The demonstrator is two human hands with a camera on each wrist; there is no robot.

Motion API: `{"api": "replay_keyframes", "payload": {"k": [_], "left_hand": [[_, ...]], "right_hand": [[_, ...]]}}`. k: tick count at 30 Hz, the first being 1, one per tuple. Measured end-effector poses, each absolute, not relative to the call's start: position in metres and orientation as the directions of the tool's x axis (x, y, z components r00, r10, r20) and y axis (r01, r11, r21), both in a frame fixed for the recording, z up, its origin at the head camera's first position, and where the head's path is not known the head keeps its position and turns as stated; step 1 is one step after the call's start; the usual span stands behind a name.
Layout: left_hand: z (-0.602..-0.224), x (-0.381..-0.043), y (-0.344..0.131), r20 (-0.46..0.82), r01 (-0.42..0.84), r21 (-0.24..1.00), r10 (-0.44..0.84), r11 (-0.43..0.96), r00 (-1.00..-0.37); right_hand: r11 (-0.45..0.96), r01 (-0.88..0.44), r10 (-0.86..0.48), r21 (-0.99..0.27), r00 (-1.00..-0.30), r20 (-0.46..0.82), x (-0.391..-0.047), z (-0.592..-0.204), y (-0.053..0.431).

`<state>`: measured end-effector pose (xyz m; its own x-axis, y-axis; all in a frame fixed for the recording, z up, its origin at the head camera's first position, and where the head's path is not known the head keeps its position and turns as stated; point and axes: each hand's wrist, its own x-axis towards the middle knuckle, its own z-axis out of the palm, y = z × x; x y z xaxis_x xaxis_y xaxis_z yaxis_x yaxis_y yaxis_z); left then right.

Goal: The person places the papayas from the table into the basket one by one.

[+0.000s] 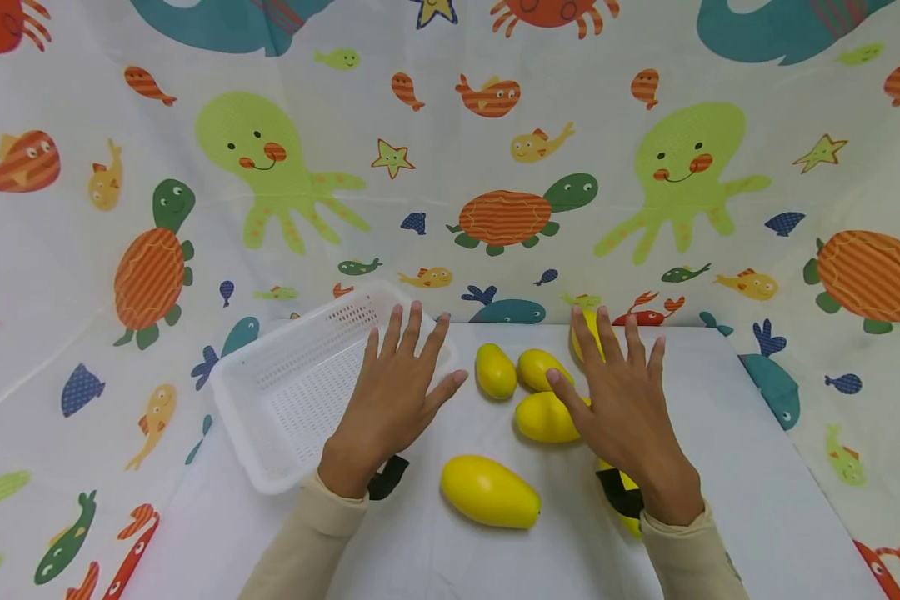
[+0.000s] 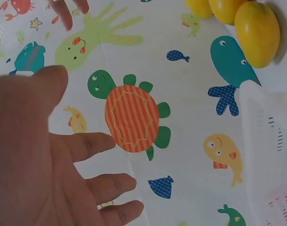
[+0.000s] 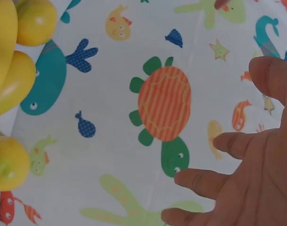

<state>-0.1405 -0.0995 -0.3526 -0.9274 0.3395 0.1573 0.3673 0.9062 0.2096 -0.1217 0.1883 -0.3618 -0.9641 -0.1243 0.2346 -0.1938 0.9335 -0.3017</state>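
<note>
My left hand point(image 1: 392, 390) is held up with its fingers spread, overlapping the right end of a white plastic basket point(image 1: 234, 392) in the head view. Nothing is in that hand. My right hand point(image 1: 621, 407), also bare with fingers apart, hovers over the right side of a group of yellow fruits. Among them are a small mango-like fruit point(image 1: 496, 372), another behind it point(image 1: 542, 368) and one lying sideways point(image 1: 546, 417) near the right thumb. A larger, longer yellow fruit point(image 1: 490, 492) lies nearer me, between the wrists. Right hand and wrist partly hide further yellow fruits point(image 1: 587, 332).
The basket has slotted sides and stands tilted on the white table surface point(image 1: 727, 467). Behind the table hangs a white cloth point(image 1: 420, 192) printed with sea animals; it also runs along both sides. Dark straps point(image 1: 388, 477) sit at my wrists.
</note>
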Motion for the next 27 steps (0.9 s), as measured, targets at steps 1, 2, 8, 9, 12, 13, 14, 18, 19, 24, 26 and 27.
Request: {"api": "replay_keyframes", "payload": {"k": [1, 2, 8, 9, 12, 13, 14, 18, 19, 24, 26, 27], "left_hand": [[-0.354, -0.141, -0.102, 0.164, 0.366, 0.213, 0.336, 0.906, -0.927], [-0.355, -0.142, -0.104, 0.168, 0.365, 0.218, 0.333, 0.905, -0.928], [-0.362, -0.146, -0.119, 0.188, 0.356, 0.273, 0.314, 0.894, -0.931], [-0.364, -0.147, -0.122, 0.192, 0.354, 0.285, 0.309, 0.891, -0.932], [-0.368, -0.149, -0.130, 0.209, 0.350, 0.314, 0.295, 0.883, -0.932], [-0.369, -0.150, -0.134, 0.217, 0.349, 0.322, 0.290, 0.880, -0.932], [-0.370, -0.150, -0.137, 0.224, 0.348, 0.330, 0.285, 0.877, -0.932], [-0.376, -0.152, -0.146, 0.238, 0.350, 0.367, 0.276, 0.862, -0.931], [-0.376, -0.152, -0.148, 0.238, 0.349, 0.377, 0.275, 0.858, -0.932], [-0.382, -0.155, -0.155, 0.239, 0.343, 0.391, 0.266, 0.854, -0.934], [-0.386, -0.157, -0.157, 0.245, 0.345, 0.393, 0.264, 0.853, -0.933], [-0.387, -0.158, -0.159, 0.249, 0.346, 0.396, 0.263, 0.850, -0.932]], "right_hand": [[0.933, -0.193, -0.124, -0.303, -0.964, 0.234, -0.122, -0.362, 0.189], [0.933, -0.192, -0.123, -0.306, -0.965, 0.231, -0.122, -0.363, 0.190], [0.926, -0.186, -0.120, -0.328, -0.970, 0.210, -0.123, -0.365, 0.195], [0.924, -0.187, -0.121, -0.332, -0.970, 0.209, -0.123, -0.366, 0.195], [0.919, -0.191, -0.121, -0.344, -0.969, 0.214, -0.124, -0.368, 0.197], [0.918, -0.192, -0.120, -0.347, -0.968, 0.219, -0.124, -0.369, 0.197], [0.916, -0.194, -0.119, -0.350, -0.967, 0.223, -0.124, -0.370, 0.197], [0.911, -0.197, -0.112, -0.361, -0.964, 0.242, -0.125, -0.373, 0.198], [0.911, -0.195, -0.110, -0.364, -0.964, 0.241, -0.125, -0.373, 0.198], [0.906, -0.190, -0.101, -0.378, -0.965, 0.242, -0.125, -0.375, 0.198], [0.903, -0.192, -0.099, -0.385, -0.964, 0.249, -0.125, -0.376, 0.198], [0.901, -0.194, -0.097, -0.389, -0.962, 0.256, -0.125, -0.377, 0.198]]}}
